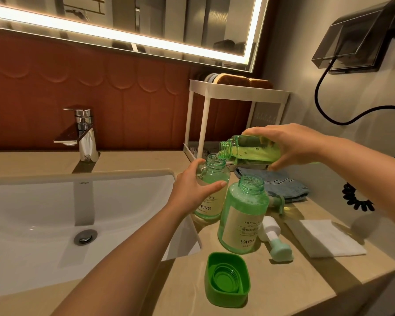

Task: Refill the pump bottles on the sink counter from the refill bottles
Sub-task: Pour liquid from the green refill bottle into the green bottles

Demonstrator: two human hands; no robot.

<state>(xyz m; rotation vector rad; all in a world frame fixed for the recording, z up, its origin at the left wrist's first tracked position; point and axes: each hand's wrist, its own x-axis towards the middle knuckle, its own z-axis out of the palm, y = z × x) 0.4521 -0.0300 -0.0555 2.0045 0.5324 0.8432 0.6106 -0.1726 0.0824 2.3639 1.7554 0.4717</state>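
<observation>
Pouring now — our right hand [292, 144] has its fingers clamped on the tipped refill bottle [253, 152], left hand [192, 187] curled round the open pump bottle [212, 197] at the counter [306, 281] edge by the sink [55, 177] — next bit probably wants a steady tilt.

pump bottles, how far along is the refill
Done: both pumps are off, one pump head lying on the counter, and the nearer bottle looks nearly full, foam at its shoulder. In hand: the right hand tips the refill bottle into the farther bottle, steadied by the left hand. Left: finish this fill, screw both pumps back, recap the refill with the green cap.
</observation>
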